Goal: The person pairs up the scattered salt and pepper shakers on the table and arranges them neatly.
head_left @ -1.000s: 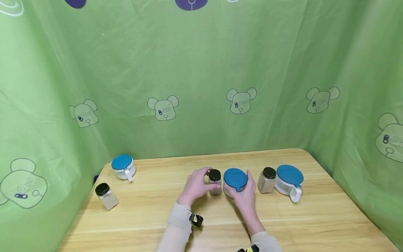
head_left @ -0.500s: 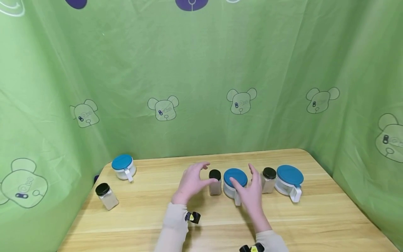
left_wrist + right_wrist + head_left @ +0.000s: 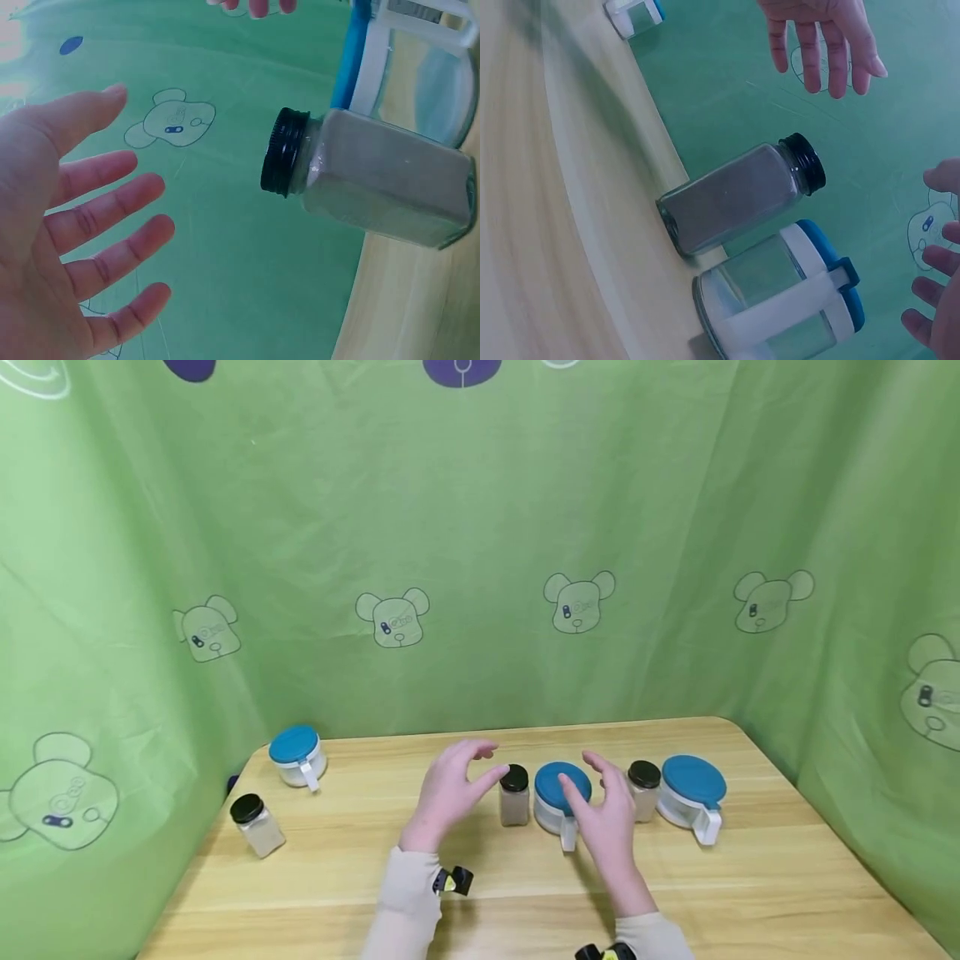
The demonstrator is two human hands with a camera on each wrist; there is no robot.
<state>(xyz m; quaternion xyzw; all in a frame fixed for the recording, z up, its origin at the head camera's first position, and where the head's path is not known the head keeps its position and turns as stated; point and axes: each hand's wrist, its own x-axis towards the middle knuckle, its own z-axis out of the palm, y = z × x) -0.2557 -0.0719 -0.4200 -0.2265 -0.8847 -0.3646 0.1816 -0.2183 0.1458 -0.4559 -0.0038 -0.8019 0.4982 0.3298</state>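
Left hand and right hand, both spread and holding nothing, flank bottle and jar; the right hand partly hides another bottle.

Green bear-print cloth drapes behind and beside a light wooden table.

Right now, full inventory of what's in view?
Square jars: 3, clear with black caps; far-left front, mid-row, right of mid-row.
Round canisters: 3, clear with blue lids and white handles; back left, mid-row, far right.
Table: 1, light wood.
Backdrop: 1, green cloth with bear prints.
Hands: left hand open beside the mid-row jar; right hand open by the mid-row canister; neither holds anything.
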